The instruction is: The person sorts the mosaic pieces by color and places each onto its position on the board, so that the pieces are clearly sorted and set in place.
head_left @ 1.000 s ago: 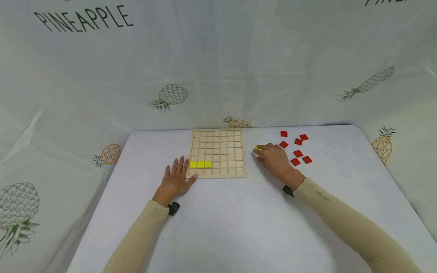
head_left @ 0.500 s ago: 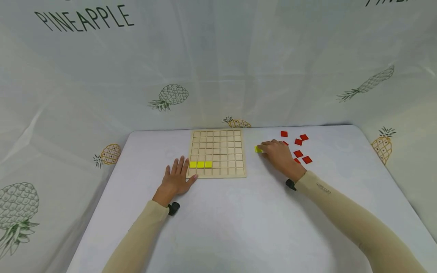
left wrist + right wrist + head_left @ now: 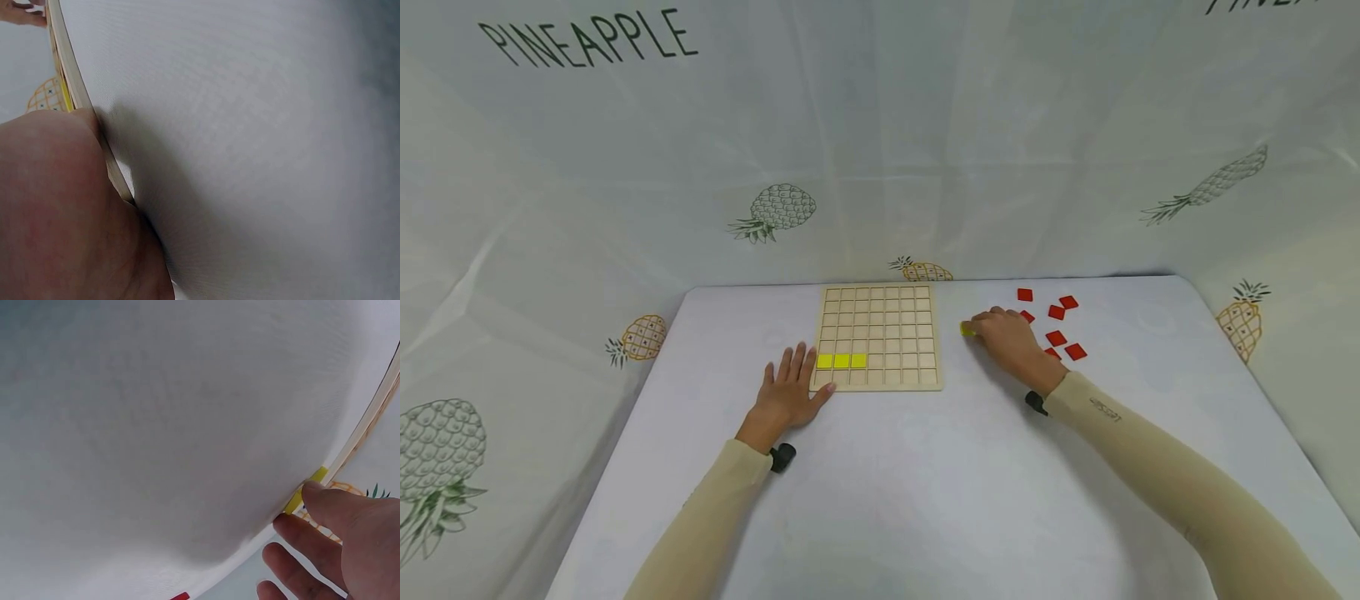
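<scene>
My right hand [image 3: 1006, 340] is to the right of the wooden grid board [image 3: 880, 385]. Its thumb and finger pinch a yellow square tile [image 3: 967, 329] at the table surface; part of the tile is hidden by the fingertips. In the right wrist view the yellow tile [image 3: 294, 501] shows between thumb and finger. My left hand [image 3: 785, 400] lies flat with spread fingers at the board's lower left corner, its thumb touching the front edge. On the board, a row of 3 yellow tiles [image 3: 841, 361] fills cells in the second row from the front, at the left.
Several red square tiles [image 3: 1056, 338] lie scattered to the right of and beyond my right hand, some partly covered by it. The white table [image 3: 910, 492] meets a pineapple-print cloth [image 3: 1000, 167] behind the board.
My right hand has shifted slightly, and its fingers have closed in on the yellow tile beside the board. The left hand and the board stay in place.
</scene>
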Motion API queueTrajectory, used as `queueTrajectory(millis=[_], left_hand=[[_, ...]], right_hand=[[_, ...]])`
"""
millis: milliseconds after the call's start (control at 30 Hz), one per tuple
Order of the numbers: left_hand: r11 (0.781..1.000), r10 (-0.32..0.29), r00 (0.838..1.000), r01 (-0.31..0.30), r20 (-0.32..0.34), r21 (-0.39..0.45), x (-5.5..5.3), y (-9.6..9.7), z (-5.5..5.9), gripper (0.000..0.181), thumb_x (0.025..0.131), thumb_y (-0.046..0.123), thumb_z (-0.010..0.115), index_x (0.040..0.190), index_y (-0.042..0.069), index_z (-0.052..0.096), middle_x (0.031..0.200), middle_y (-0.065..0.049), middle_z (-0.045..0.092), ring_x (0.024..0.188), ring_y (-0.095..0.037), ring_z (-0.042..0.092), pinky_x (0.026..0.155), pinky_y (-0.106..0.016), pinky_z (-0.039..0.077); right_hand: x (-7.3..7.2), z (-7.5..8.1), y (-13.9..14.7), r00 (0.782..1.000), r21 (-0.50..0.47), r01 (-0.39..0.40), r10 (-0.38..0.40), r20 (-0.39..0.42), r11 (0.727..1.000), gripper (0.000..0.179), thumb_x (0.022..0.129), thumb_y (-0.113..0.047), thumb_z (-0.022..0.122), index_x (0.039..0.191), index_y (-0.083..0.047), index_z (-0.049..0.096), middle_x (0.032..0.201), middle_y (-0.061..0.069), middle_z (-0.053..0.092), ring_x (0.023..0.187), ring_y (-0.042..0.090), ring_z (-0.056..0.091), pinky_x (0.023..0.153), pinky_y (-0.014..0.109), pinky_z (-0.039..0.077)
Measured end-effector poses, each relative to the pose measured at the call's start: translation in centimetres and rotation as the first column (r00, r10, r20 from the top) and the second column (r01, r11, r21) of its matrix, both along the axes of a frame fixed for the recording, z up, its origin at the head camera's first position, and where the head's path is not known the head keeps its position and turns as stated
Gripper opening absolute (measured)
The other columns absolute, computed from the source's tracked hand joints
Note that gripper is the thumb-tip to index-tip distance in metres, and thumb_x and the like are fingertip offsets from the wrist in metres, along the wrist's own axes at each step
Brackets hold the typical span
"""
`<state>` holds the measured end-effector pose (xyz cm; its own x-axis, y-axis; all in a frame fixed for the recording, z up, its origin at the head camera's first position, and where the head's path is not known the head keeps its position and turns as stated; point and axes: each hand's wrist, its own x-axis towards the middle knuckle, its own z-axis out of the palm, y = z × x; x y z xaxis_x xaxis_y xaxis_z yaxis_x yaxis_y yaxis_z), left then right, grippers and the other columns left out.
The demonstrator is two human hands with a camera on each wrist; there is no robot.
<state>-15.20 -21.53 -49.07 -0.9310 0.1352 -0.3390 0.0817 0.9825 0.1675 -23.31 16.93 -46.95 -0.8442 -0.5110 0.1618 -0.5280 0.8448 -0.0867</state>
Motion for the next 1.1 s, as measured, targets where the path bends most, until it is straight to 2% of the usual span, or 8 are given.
queueTrajectory(millis=[267,367,500,600,633,700,900,1100], left_hand=[[1.0,0.001,1.0,0.0,-0.007,0.003,0.0,-0.1,-0.1,0.086,0.111,0.054,0.038,0.169,0.002,0.001,0.176,-0.021,-0.009,0.163,-0.042,-0.006,0.128,-0.065,0.0],[1.0,0.0,1.0,0.0,-0.006,0.002,0.0,0.0,0.0,0.086,0.111,0.054,0.037,0.169,0.002,0.001,0.177,-0.02,-0.009,0.163,-0.042,-0.007,0.128,-0.065,0.0],[1.0,0.006,1.0,-0.006,-0.008,0.021,0.4,0.3,0.7,0.084,0.111,0.051,0.039,0.169,0.0,0.005,0.177,-0.022,-0.005,0.163,-0.042,-0.004,0.128,-0.064,0.0],[0.999,0.013,1.0,-0.013,-0.008,0.039,0.6,0.5,1.3,0.083,0.111,0.049,0.041,0.169,-0.001,0.008,0.176,-0.023,-0.002,0.163,-0.043,-0.002,0.128,-0.064,0.0],[0.999,0.015,1.0,-0.015,-0.008,0.045,0.7,0.5,1.5,0.082,0.112,0.048,0.042,0.168,-0.001,0.009,0.176,-0.024,-0.001,0.163,-0.043,-0.002,0.128,-0.064,0.001],[0.999,0.01,1.0,-0.009,-0.018,0.043,0.6,0.3,1.0,0.085,0.111,0.053,0.041,0.169,0.0,0.009,0.177,-0.023,-0.001,0.163,-0.043,-0.001,0.128,-0.065,0.001],[0.999,0.012,1.0,-0.011,-0.016,0.048,0.5,0.2,0.8,0.085,0.111,0.054,0.04,0.169,0.001,0.008,0.177,-0.022,-0.002,0.163,-0.042,-0.002,0.128,-0.064,0.001],[1.0,0.005,1.0,-0.005,-0.011,0.026,0.3,0.0,0.3,0.085,0.111,0.052,0.039,0.169,0.001,0.002,0.176,-0.022,-0.007,0.163,-0.042,-0.006,0.128,-0.065,-0.001]], right_hand=[[-0.1,0.1,-0.7,0.999,0.044,-0.03,0.032,-0.034,0.999,0.038,0.09,-0.002,0.084,0.126,-0.009,0.079,0.118,0.014,0.079,0.106,0.036,0.073,0.089,0.047,0.061],[0.0,0.2,-1.1,0.998,0.11,-0.03,0.037,-0.059,0.994,0.037,0.089,-0.003,0.084,0.126,-0.01,0.079,0.114,0.013,0.08,0.103,0.034,0.073,0.088,0.045,0.061],[-0.1,0.2,-1.6,0.995,0.202,-0.02,0.04,-0.095,0.979,0.036,0.089,-0.004,0.085,0.124,-0.01,0.08,0.107,0.014,0.08,0.097,0.032,0.072,0.086,0.044,0.061],[0.0,0.2,-1.9,0.995,0.225,-0.015,0.038,-0.096,0.974,0.034,0.09,-0.004,0.084,0.123,-0.01,0.08,0.107,0.014,0.079,0.097,0.032,0.071,0.087,0.044,0.061],[0.1,0.2,-1.9,0.995,0.226,-0.013,0.036,-0.095,0.974,0.034,0.09,-0.005,0.084,0.123,-0.011,0.08,0.107,0.014,0.079,0.097,0.032,0.07,0.087,0.044,0.061],[0.2,0.2,-1.9,0.995,0.227,-0.011,0.034,-0.096,0.974,0.034,0.09,-0.005,0.084,0.123,-0.011,0.081,0.108,0.014,0.079,0.097,0.032,0.07,0.087,0.043,0.061],[0.8,0.3,-1.9,0.993,0.217,-0.01,0.036,-0.114,0.976,0.036,0.087,-0.004,0.087,0.122,-0.011,0.081,0.108,0.015,0.079,0.096,0.032,0.071,0.084,0.042,0.061],[1.5,1.1,-2.1,0.994,0.134,-0.022,0.036,-0.104,0.991,0.036,0.089,-0.004,0.085,0.124,-0.013,0.081,0.113,0.012,0.08,0.102,0.032,0.071,0.086,0.043,0.061]])
